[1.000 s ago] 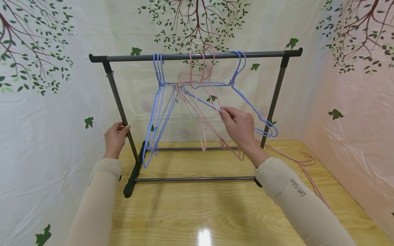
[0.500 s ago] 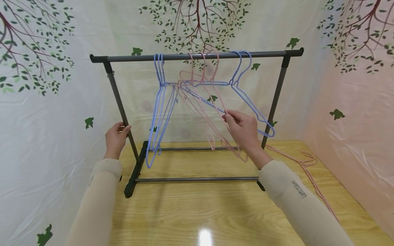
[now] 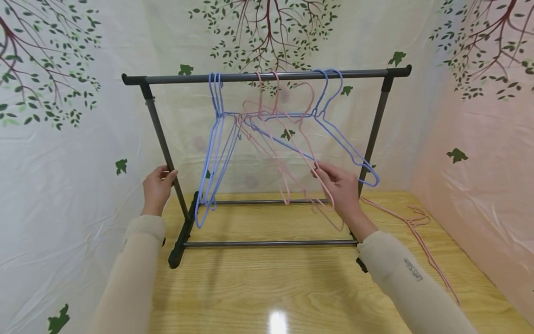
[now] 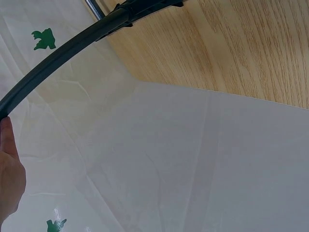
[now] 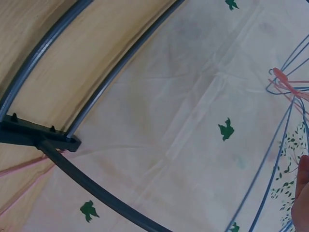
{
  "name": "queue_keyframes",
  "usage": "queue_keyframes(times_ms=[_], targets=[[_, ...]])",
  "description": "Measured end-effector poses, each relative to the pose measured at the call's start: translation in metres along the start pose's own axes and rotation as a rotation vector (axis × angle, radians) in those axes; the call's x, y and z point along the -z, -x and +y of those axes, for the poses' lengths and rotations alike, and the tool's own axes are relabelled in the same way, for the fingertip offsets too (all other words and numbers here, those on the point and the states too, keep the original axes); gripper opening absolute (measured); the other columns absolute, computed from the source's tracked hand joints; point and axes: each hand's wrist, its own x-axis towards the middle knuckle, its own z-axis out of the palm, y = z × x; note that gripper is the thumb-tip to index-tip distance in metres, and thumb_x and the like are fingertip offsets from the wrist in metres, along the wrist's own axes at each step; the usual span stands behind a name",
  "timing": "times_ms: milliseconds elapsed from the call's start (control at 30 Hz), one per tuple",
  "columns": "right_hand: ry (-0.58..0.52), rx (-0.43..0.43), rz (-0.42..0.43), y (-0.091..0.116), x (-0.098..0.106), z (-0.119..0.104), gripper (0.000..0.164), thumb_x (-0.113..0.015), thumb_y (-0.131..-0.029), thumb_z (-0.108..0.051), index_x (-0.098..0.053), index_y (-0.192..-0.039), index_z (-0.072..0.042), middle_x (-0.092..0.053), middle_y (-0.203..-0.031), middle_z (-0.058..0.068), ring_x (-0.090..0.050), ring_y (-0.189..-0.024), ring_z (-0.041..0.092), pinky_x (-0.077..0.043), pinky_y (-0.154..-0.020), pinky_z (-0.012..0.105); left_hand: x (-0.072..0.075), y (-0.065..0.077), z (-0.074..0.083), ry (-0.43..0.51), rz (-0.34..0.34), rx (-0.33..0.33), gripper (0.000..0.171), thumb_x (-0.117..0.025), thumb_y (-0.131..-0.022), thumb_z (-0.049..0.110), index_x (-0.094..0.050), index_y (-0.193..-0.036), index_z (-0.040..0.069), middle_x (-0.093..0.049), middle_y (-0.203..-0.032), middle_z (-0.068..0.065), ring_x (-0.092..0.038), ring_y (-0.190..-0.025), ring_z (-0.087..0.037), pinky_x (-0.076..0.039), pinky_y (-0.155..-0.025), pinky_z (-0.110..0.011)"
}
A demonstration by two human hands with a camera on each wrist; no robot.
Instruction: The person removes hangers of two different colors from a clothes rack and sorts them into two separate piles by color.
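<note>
While the pale wood-grain bench (image 3: pixel 258 283) spreads nearest, thin pink bench hangers (image 3: pixel 410 222), overlapping too closely to count, lie by its right edge. The left hand (image 3: pixel 157 191) grips the left post (image 3: pixel 160 139) of a black tubular rack (image 3: pixel 271 243); the right hand (image 3: pixel 341 189) pinches one slender pink hanger (image 3: pixel 300 124), its hook below the top bar (image 3: pixel 179 79). Gaps separate the bar's ends from three blue hangers (image 3: pixel 218 110) left, two hung pink hangers (image 3: pixel 277 90) midway, two more blue ones right. Beyond hangs a leaf-printed pale sheet (image 3: pixel 137 51).
</note>
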Motion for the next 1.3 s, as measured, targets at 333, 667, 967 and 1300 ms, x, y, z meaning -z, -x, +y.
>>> queue_keyframes(times_ms=[333, 667, 967, 1300], targets=[[-0.013, -0.05, 0.014, 0.022, 0.005, -0.011, 0.02, -0.061, -0.094, 0.007, -0.067, -0.111, 0.016, -0.069, -0.096, 0.03, -0.068, -0.082, -0.003, -0.05, -0.067, 0.007, 0.0, 0.001, 0.0, -0.006, 0.0, -0.001, 0.047, -0.052, -0.104, 0.034, -0.055, -0.136, 0.001, -0.061, -0.127, -0.024, -0.064, -0.107, -0.037, -0.05, -0.096, -0.047], [-0.007, -0.065, 0.029, 0.04, 0.008, 0.006, 0.018, -0.062, -0.093, 0.01, -0.068, -0.108, 0.017, -0.071, -0.093, 0.028, -0.07, -0.083, 0.005, -0.053, -0.073, 0.012, 0.0, 0.002, -0.001, -0.007, 0.001, -0.013, 0.047, -0.052, -0.104, 0.033, -0.055, -0.136, 0.0, -0.06, -0.126, -0.024, -0.064, -0.108, -0.038, -0.051, -0.096, -0.048], [0.021, -0.09, 0.036, 0.053, 0.011, 0.014, 0.018, -0.062, -0.093, 0.01, -0.067, -0.108, 0.017, -0.071, -0.093, 0.028, -0.072, -0.083, 0.012, -0.052, -0.071, 0.01, 0.0, 0.002, 0.0, -0.005, 0.009, -0.016, 0.045, -0.052, -0.104, 0.032, -0.056, -0.134, -0.001, -0.061, -0.125, -0.024, -0.064, -0.107, -0.038, -0.051, -0.096, -0.047], [0.058, -0.017, 0.04, 0.062, 0.011, 0.021, 0.016, -0.064, -0.089, 0.014, -0.069, -0.104, 0.017, -0.071, -0.088, 0.027, -0.069, -0.08, -0.002, -0.051, -0.071, 0.008, 0.0, 0.002, 0.0, -0.012, 0.018, -0.019, 0.044, -0.053, -0.104, 0.031, -0.057, -0.134, -0.001, -0.062, -0.125, -0.024, -0.065, -0.106, -0.038, -0.052, -0.094, -0.047]])
